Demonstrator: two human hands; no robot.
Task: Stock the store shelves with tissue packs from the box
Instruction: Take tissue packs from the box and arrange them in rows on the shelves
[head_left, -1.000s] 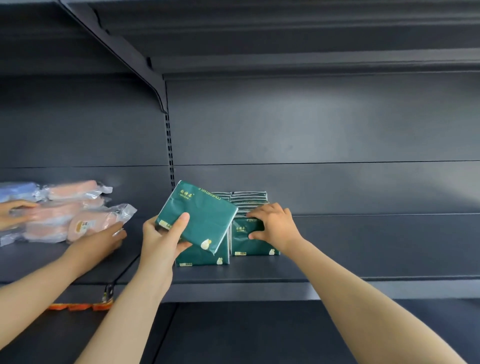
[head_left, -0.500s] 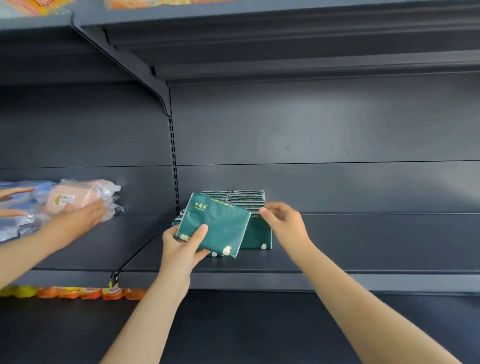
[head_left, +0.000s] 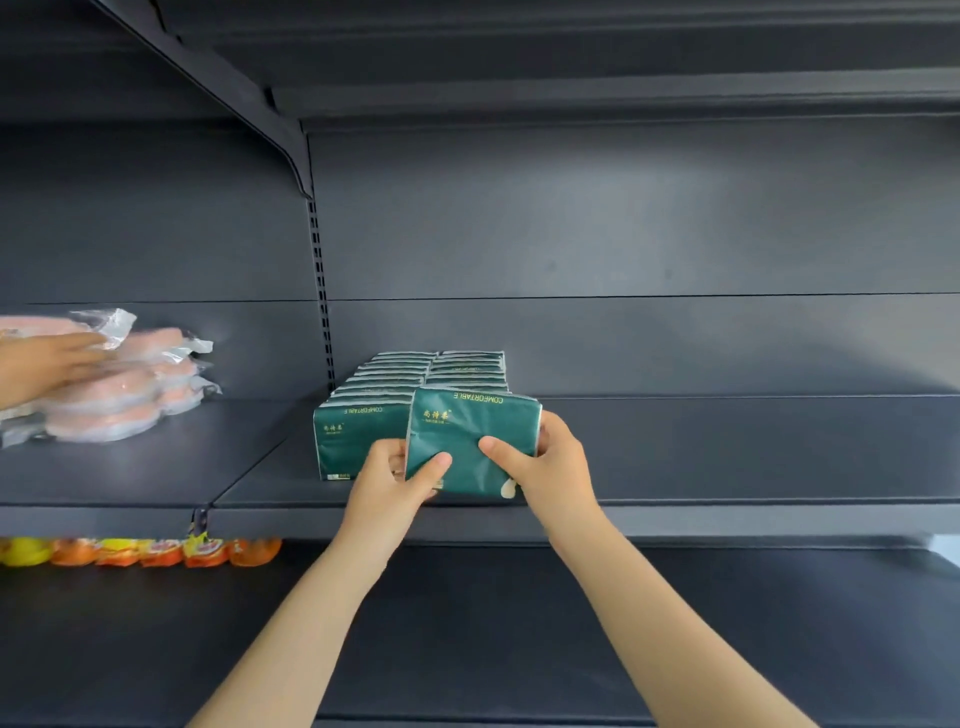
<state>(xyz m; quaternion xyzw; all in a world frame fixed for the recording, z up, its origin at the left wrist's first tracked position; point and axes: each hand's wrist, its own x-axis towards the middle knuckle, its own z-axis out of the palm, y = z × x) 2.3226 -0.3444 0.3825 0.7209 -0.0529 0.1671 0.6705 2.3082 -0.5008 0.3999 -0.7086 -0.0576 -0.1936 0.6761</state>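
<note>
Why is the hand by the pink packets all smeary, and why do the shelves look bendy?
Head view: the other person's hand and the pink packets show motion blur, while the tissue pack is sharp, its print readable; head view again, the wide-angle lens slightly bows the shelf lines.

soft frontal light leaves a pale sheen on the back panel (head_left: 623, 218) and deep shade under the upper shelf (head_left: 571, 47). the pink packs (head_left: 119, 387) at left are motion-blurred; shelf lines bow near the edges.
</note>
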